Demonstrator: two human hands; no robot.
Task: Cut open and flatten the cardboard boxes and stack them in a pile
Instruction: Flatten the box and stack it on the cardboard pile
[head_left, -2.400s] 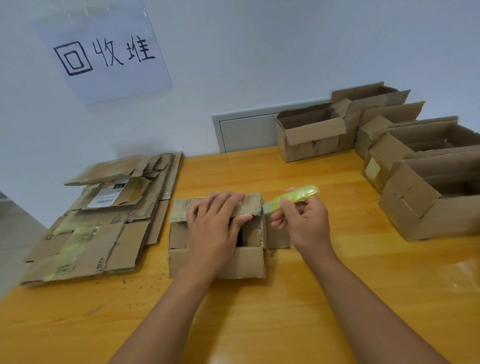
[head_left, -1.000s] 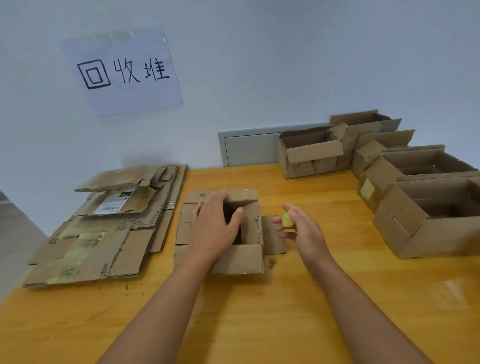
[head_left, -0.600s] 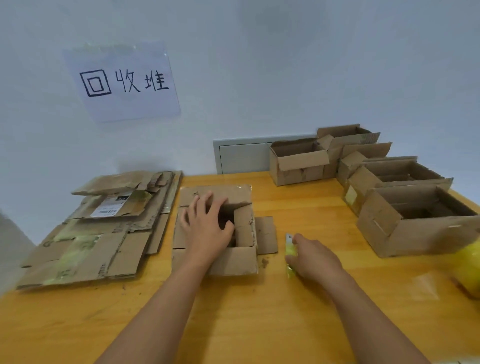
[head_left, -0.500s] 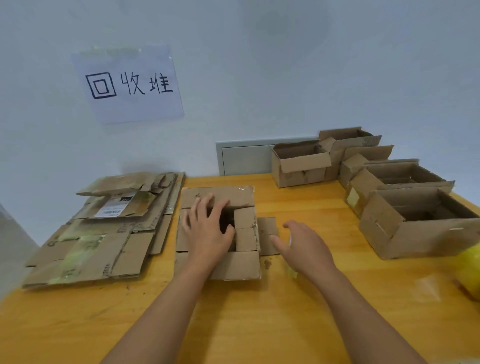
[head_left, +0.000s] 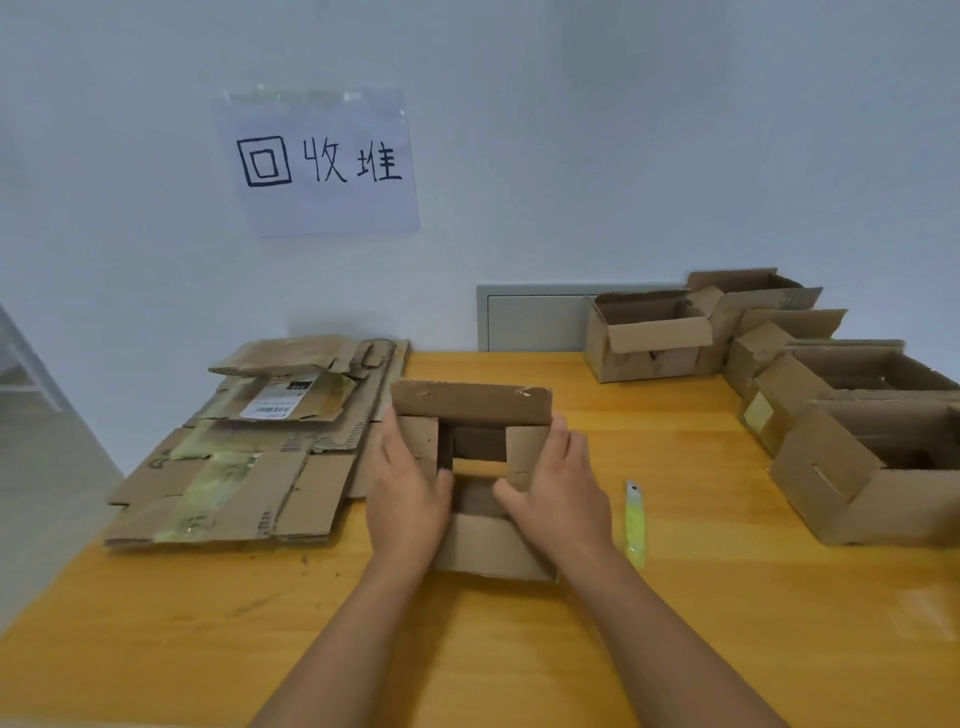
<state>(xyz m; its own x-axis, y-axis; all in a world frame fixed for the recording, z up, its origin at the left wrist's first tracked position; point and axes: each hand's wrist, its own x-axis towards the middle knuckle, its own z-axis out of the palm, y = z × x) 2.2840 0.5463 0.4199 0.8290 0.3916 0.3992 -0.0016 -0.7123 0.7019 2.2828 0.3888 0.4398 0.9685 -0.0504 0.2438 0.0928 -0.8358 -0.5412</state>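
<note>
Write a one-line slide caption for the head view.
Both hands, left and right, press a small box open beside a yellow-green cutter.

Pale wall (head_left: 623, 130), paper sign (head_left: 319, 161), wooden table (head_left: 519, 649)

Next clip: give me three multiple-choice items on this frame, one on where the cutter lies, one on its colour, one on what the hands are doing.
1. Where does the utility knife lie?
A. on the flattened pile
B. on the table, right of the small box
C. in the right hand

2. What colour is its handle?
A. yellow-green
B. red
C. black

3. What state are the hands in?
A. both idle on the table
B. only the left touches the box
C. both hold the small box

Key: 1 B, it rests on the table beside the small box. 2 A, it looks yellow-green. 3 C, left hand and right hand flank the box, thumbs at its opening.
</note>
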